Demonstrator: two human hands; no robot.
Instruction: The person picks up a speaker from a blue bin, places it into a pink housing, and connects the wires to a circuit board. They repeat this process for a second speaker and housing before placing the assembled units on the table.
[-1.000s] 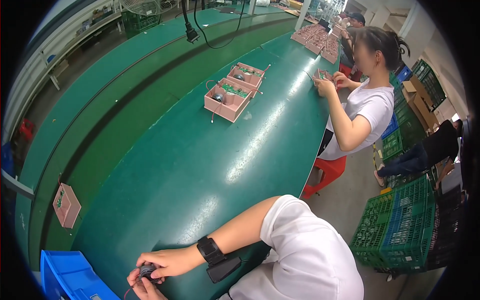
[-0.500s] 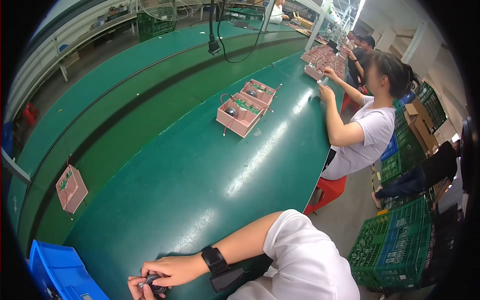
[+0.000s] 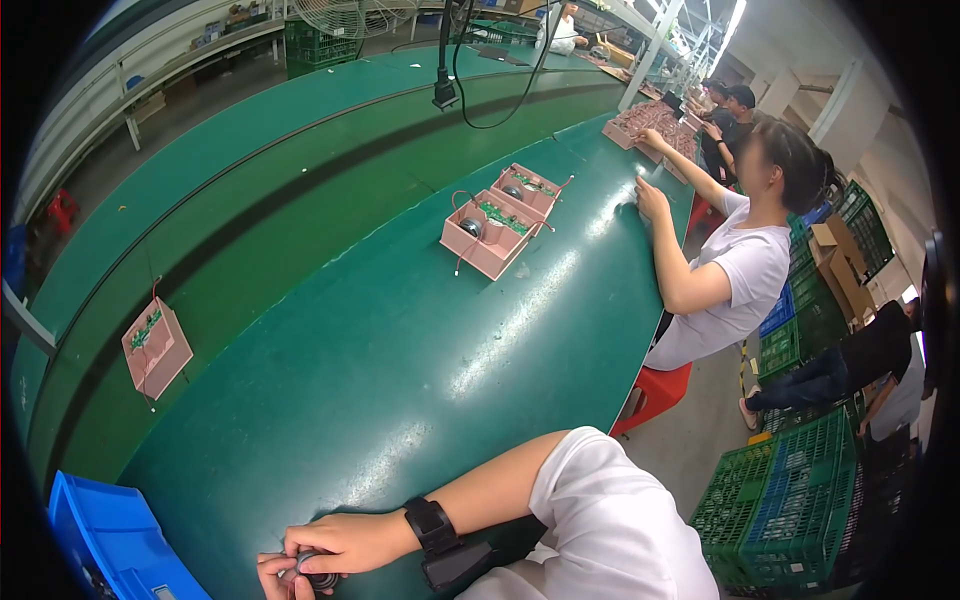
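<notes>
At the lower left, close to the table's near edge, both my hands meet around a dark round part point(image 3: 318, 574) that looks like a small speaker. My right hand point(image 3: 352, 543), with a black band on its wrist, closes its thumb and fingers on the part from the right and above. From the left, the bent fingers of my left hand point(image 3: 276, 576) pinch its other side; the rest of that hand is cut off by the lower picture edge. The part's underside is hidden by my fingers.
A blue bin point(image 3: 120, 540) stands left of my hands. One pink box with a green circuit board point(image 3: 157, 347) lies on the sunken belt; two pink boxes point(image 3: 490, 240) stand mid-table. Ahead on the right, a co-worker point(image 3: 730, 260) reaches toward a cluster of pink boxes point(image 3: 650, 122).
The view has shifted slightly. The pink box on the belt sits a little farther right. The co-worker's far hand has moved toward the box cluster. My hands stay on the round part.
</notes>
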